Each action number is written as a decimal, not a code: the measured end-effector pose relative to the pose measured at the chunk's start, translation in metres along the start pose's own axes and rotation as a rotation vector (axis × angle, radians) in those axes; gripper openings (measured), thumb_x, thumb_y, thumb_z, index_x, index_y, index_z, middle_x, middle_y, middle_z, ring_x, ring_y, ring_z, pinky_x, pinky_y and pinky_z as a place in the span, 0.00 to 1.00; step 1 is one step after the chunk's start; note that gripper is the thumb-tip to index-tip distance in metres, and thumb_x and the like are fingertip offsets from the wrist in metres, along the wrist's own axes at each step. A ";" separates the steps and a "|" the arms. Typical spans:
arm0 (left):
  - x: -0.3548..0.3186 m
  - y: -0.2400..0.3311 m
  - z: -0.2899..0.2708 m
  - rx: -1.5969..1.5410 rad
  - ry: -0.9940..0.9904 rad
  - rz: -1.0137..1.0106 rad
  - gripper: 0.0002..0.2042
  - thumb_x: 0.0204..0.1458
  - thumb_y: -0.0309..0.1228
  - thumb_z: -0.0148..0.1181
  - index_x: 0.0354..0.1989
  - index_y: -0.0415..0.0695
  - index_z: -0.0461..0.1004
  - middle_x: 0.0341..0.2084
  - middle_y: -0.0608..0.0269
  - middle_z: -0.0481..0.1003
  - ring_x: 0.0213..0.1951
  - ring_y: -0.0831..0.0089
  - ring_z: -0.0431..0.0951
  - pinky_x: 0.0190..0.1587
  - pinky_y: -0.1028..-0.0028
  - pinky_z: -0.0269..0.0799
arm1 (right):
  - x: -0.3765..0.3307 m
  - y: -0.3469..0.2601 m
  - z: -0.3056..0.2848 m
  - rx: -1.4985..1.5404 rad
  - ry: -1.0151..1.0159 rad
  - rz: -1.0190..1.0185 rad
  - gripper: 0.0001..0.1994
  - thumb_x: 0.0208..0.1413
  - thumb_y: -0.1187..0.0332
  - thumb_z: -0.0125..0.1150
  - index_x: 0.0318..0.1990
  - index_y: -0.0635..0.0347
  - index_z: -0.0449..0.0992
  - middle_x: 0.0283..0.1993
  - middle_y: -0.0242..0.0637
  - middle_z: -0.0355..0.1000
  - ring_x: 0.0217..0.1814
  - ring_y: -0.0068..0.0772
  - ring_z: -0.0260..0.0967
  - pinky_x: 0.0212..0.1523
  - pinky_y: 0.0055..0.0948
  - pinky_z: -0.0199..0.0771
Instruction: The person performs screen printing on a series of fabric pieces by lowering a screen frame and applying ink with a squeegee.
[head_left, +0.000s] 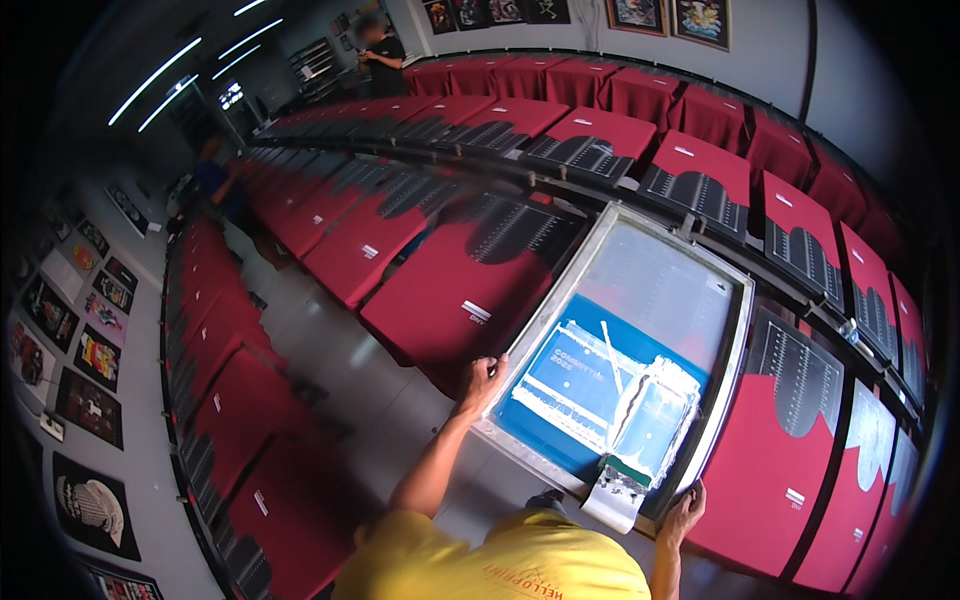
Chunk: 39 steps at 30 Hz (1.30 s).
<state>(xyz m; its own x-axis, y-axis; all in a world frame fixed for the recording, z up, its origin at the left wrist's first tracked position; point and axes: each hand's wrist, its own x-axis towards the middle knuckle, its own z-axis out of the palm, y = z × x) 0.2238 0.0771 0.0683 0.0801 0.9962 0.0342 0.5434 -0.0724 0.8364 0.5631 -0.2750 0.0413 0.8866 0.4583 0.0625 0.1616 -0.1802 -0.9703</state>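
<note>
in the head view, straight out ahead of the yellow shirt: a metal-edged screen frame, held from both sides. long axis pointing away from the chest and leaning to the right, far end close to the dark rail, near short edge facing the body.

left grip at the near part of the left long side, fingers curled and clamped on the metal edge. right grip by the near right corner, closed against the outer edge there; cannot tell how far under the fingers reach. most of the frame's length beyond both grips, so probably heavier toward the far end.

inside the frame, a blue sheet over the nearer part, streaked with white paste; clear mesh over the farther part. at the near edge, a white scraper with a green strip, sticking out toward the body, between the grips but nearer the right one, touched by neither.

to the left of the frame, a red cloth on a dark worktop; to the right, another red cloth, just beside the long side. cannot tell whether resting on anything underneath or held up by the grips alone.
</note>
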 end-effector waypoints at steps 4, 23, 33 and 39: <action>-0.015 0.011 -0.010 -0.176 -0.068 0.084 0.27 0.60 0.51 0.54 0.33 0.31 0.75 0.27 0.53 0.74 0.34 0.65 0.74 0.39 0.65 0.69 | 0.001 -0.014 -0.017 0.048 0.042 0.022 0.19 0.62 0.80 0.44 0.59 0.71 0.68 0.55 0.45 0.72 0.60 0.37 0.67 0.63 0.31 0.63; 0.029 -0.066 0.047 -0.243 -0.193 0.262 0.22 0.63 0.41 0.50 0.22 0.35 0.67 0.19 0.52 0.70 0.23 0.63 0.71 0.30 0.63 0.64 | -0.016 -0.029 0.030 -0.128 0.233 -0.062 0.17 0.60 0.82 0.46 0.54 0.68 0.73 0.40 0.38 0.75 0.37 0.23 0.71 0.38 0.23 0.71; 0.036 -0.059 0.031 -0.106 -0.292 0.142 0.20 0.64 0.41 0.49 0.31 0.33 0.75 0.25 0.49 0.77 0.29 0.60 0.78 0.35 0.64 0.70 | -0.007 -0.028 0.027 -0.204 0.249 -0.130 0.18 0.56 0.82 0.46 0.53 0.69 0.75 0.43 0.44 0.78 0.46 0.31 0.75 0.50 0.27 0.72; 0.033 -0.059 0.030 -0.105 -0.322 0.039 0.18 0.63 0.39 0.50 0.38 0.34 0.78 0.30 0.49 0.80 0.34 0.60 0.81 0.39 0.65 0.72 | -0.006 -0.043 0.024 -0.196 0.234 -0.045 0.16 0.58 0.82 0.47 0.53 0.69 0.75 0.42 0.41 0.78 0.41 0.28 0.75 0.44 0.25 0.73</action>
<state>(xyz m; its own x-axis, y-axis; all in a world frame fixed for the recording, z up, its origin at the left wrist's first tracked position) 0.2192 0.1131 0.0039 0.3678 0.9252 -0.0929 0.4466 -0.0881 0.8904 0.5409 -0.2493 0.0770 0.9485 0.2614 0.1788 0.2637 -0.3389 -0.9031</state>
